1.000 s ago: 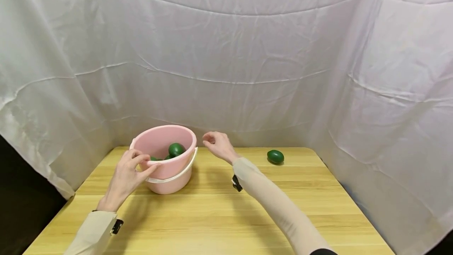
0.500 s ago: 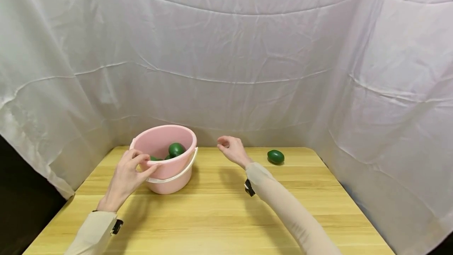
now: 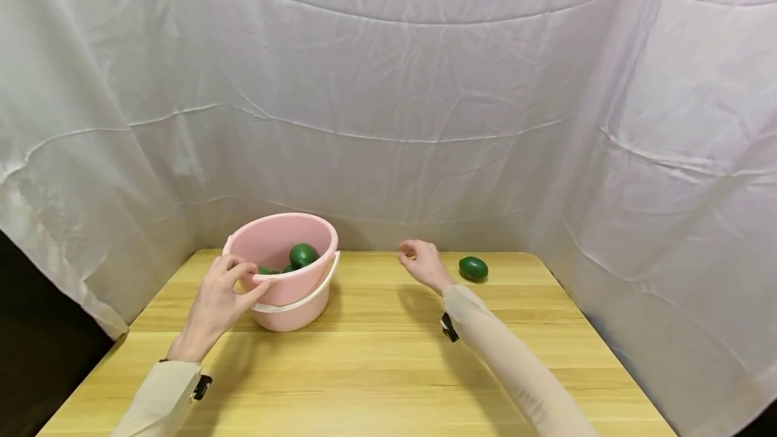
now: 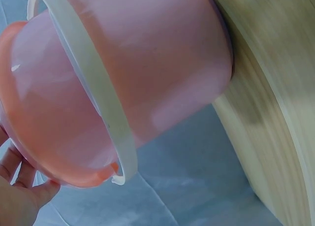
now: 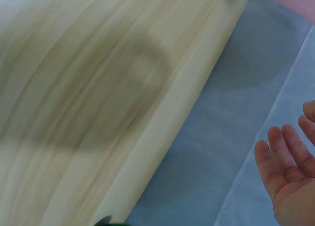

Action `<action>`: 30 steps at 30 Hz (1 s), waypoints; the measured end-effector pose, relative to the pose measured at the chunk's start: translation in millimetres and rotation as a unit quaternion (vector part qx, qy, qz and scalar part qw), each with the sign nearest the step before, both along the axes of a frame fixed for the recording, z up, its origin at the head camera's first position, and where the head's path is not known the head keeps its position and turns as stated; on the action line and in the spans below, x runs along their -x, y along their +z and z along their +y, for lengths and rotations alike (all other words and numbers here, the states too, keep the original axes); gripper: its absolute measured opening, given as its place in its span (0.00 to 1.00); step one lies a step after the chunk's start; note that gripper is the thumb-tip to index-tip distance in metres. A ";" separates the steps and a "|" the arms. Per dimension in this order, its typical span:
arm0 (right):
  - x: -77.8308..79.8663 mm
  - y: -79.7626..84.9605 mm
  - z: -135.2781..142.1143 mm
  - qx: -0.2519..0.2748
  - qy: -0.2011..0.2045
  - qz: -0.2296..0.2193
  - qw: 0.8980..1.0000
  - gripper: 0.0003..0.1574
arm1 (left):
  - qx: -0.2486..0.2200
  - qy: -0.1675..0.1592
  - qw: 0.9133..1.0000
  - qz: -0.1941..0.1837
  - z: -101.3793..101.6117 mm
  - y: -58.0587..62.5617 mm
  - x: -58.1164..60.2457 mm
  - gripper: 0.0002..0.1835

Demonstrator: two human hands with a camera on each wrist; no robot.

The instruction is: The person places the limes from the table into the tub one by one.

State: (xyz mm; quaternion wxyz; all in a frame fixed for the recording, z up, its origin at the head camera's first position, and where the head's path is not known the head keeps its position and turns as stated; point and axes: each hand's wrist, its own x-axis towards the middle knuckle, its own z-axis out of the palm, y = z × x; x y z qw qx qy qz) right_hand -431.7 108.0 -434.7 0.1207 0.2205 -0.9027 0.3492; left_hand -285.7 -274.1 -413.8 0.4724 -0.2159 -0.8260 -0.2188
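A pink bucket (image 3: 294, 317) with a white handle (image 3: 300, 303) stands at the left back of the table. Inside it lie several dark green oval fruits (image 3: 303, 255). My left hand (image 3: 215, 299) pinches the near left rim between thumb and fingers; the left wrist view shows its fingertips (image 4: 47, 190) at the bucket's rim. The handle hangs down against the bucket's side. My right hand (image 3: 427, 266) hovers over the table with relaxed fingers and an empty palm, as the right wrist view also shows. Just right of it, another green oval fruit (image 3: 473, 268) lies on the wood.
The wooden table (image 3: 364, 369) has a light grain and rounded far corners. A pale cloth curtain (image 3: 388, 86) hangs behind the table and along both sides. Small dark devices (image 3: 448, 328) are worn on the wrists.
My right hand has moved rightward, away from the bucket and closer to the lone green fruit. My left hand keeps its pinch on the rim, and the bucket has stayed put.
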 end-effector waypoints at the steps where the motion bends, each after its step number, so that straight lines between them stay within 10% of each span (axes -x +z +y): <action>1: 1.0 -1.8 3.8 -0.003 -0.006 -0.001 1.000 0.15 | 0.000 0.000 1.000 0.000 0.0 -0.2 -0.2 0.18; 19: 20.3 -22.7 84.7 -0.109 -0.135 -0.038 0.984 0.14 | -0.011 -0.010 1.000 0.018 2.9 -0.7 0.8 0.17; 30: 24.8 -35.8 127.9 -0.083 -0.212 -0.058 0.972 0.26 | -0.011 -0.005 1.000 0.005 4.1 -1.2 1.3 0.17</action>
